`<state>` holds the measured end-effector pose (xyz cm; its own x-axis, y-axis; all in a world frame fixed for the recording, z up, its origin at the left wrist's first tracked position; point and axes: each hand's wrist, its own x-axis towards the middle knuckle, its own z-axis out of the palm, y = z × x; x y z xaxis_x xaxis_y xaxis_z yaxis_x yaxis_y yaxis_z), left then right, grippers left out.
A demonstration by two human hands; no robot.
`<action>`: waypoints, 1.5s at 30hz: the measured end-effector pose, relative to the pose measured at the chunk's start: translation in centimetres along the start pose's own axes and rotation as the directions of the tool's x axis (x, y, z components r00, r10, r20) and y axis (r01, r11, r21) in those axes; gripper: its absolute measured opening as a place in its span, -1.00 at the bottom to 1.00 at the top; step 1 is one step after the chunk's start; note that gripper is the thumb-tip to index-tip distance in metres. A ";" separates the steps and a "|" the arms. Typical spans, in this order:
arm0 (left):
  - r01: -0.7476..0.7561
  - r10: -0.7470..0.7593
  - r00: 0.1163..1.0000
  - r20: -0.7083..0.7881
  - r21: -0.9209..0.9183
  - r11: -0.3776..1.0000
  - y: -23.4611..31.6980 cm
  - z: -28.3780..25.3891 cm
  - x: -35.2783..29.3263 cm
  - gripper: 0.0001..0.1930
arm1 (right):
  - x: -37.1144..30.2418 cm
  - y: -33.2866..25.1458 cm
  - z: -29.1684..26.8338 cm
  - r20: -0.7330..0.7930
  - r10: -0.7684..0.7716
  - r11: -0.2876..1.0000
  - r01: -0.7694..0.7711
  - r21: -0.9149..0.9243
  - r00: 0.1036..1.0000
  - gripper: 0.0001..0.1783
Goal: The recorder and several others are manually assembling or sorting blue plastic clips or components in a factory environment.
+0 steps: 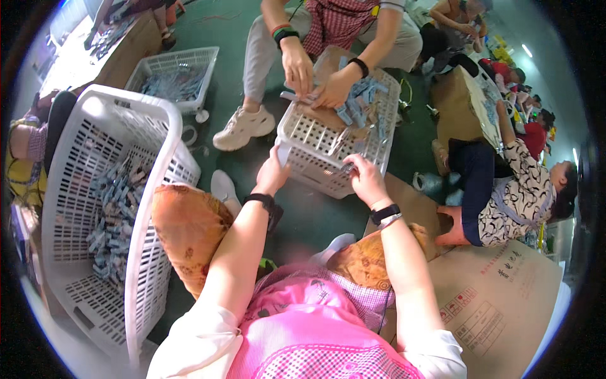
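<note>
My left hand [273, 172] pinches a small white piece at the near left corner of a white perforated basket [315, 148] on the green floor. My right hand [364, 177] is closed on a small grey part at the basket's near edge. Both wrists wear black bands. Inside the basket lie a brown cardboard sheet and several small blue packets [361, 101]. A person sitting opposite has both hands [315, 79] in the basket, handling packets.
A large white basket [107, 208] with several blue packets stands tilted at my left. Another white basket [177, 76] sits farther back. Flattened cardboard [499, 297] lies at my right. More people sit on the floor at the right.
</note>
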<state>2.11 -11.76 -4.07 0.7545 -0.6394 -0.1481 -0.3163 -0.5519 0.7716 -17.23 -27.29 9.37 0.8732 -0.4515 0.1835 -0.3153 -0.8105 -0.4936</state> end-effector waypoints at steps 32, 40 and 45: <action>0.274 -0.211 0.933 0.291 -0.197 0.941 2.8 -6.9 -6.1 -0.28 | -0.3 -4.4 1.1 0.118 -0.035 0.994 0.022 0.112 0.992 -0.19; 0.255 -0.121 0.957 0.263 -0.568 0.783 -0.3 -4.5 -3.7 -0.24 | 2.3 -7.9 3.0 0.112 -0.031 0.841 -0.035 0.540 0.993 0.16; 0.368 -0.043 0.823 0.567 -0.473 0.800 1.5 -5.8 -2.6 -0.26 | 1.6 -6.3 1.8 0.308 0.150 0.489 -0.342 0.803 0.939 0.17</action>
<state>2.98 -7.78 1.03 0.3083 -0.8056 -0.5059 0.2966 -0.4239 0.8558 -13.16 -22.29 11.23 0.8874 -0.4310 -0.1637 -0.1541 0.0574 -0.9864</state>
